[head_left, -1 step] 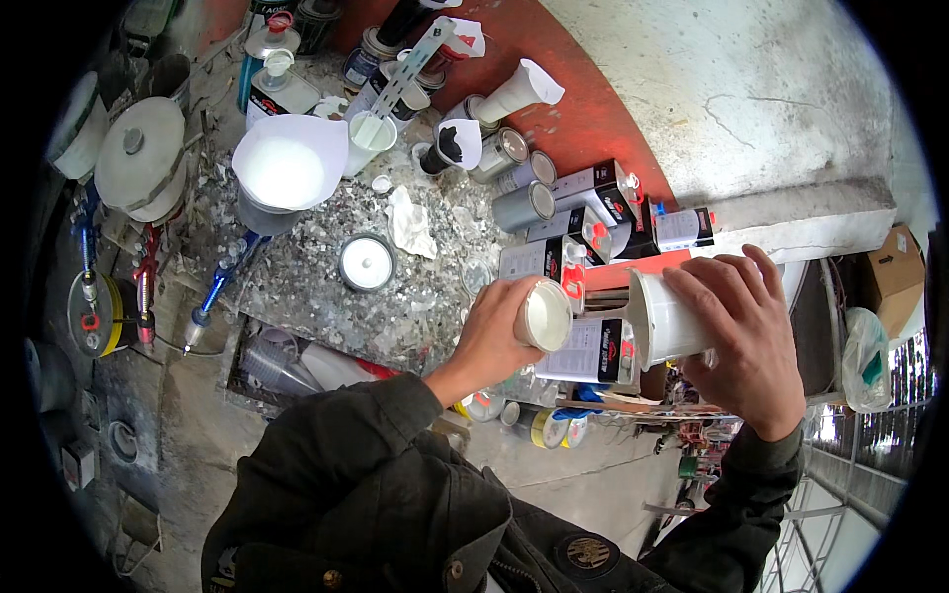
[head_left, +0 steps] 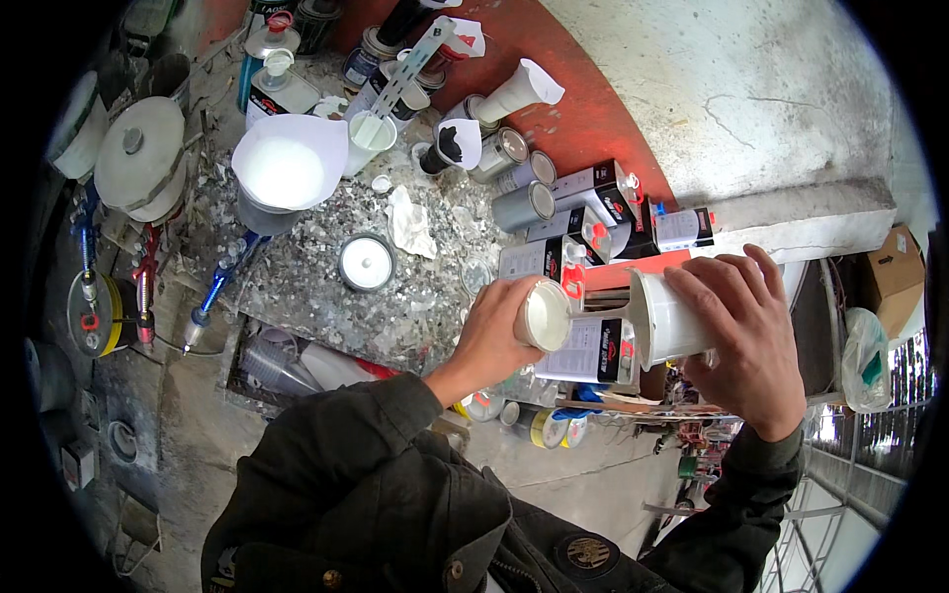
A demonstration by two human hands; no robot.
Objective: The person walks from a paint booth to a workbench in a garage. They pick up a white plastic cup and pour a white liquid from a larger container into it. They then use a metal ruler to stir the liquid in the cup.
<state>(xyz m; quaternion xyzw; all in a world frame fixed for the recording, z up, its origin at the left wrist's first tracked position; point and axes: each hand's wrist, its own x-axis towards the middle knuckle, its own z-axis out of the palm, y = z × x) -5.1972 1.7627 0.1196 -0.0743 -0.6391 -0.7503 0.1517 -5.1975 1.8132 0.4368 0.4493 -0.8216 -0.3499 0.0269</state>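
Gripping a small round white-lidded tin [head_left: 544,314], the left hand [head_left: 491,331] clasped its side just left of the white plastic cup [head_left: 672,318], which the right hand [head_left: 743,336] wrapped around the wall. Both looked light, the cup thin and likely slippery with paint.

open: speckled benchtop [head_left: 326,296] centre | blocked: cans [head_left: 524,193]; cartons [head_left: 583,212]; funnel [head_left: 287,168]

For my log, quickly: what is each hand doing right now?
Left hand: closed around a small white tin.
Right hand: closed around a white cup, tilted toward the tin.
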